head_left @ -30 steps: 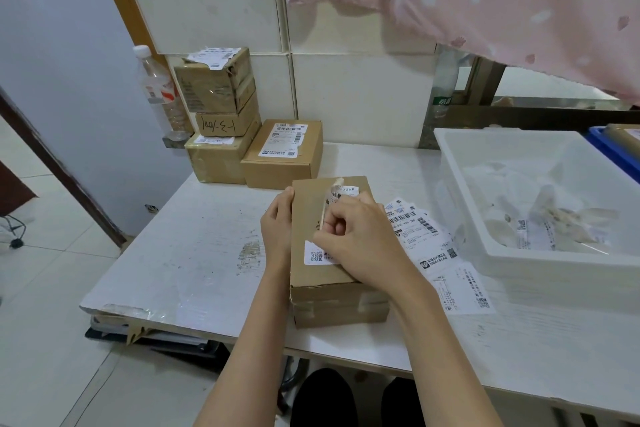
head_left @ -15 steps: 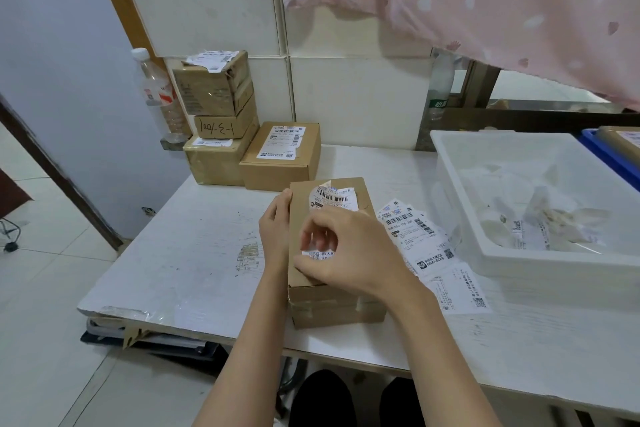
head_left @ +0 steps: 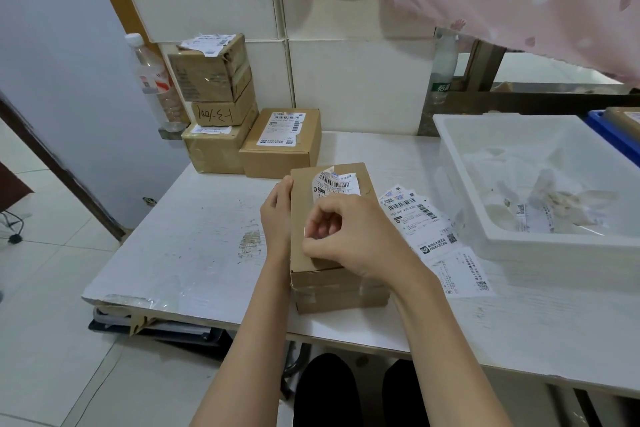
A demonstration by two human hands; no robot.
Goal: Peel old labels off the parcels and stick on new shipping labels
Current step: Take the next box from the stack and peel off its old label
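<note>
A brown cardboard parcel [head_left: 346, 288] lies on the white table [head_left: 194, 246] right in front of me. An old white barcode label [head_left: 335, 184] is stuck on its top, with its far corner curled up. My left hand [head_left: 277, 218] holds the parcel's left side. My right hand [head_left: 356, 239] lies over the near part of the label, with thumb and curled fingers pinching at its lower left edge. The rest of the label is hidden under that hand. Loose shipping labels [head_left: 424, 222] are spread on the table just right of the parcel.
A stack of three boxes [head_left: 214, 87] and a labelled box [head_left: 278, 152] stand at the back left, beside a plastic bottle [head_left: 152, 80]. A white bin [head_left: 457, 163] with peeled scraps fills the right, a blue crate [head_left: 609, 135] behind it. The table's edge is close on the left.
The label's peeled top was let go and lies back on the parcel. My right hand has moved down to the label's near left edge. My left hand has stayed on the parcel's side.
</note>
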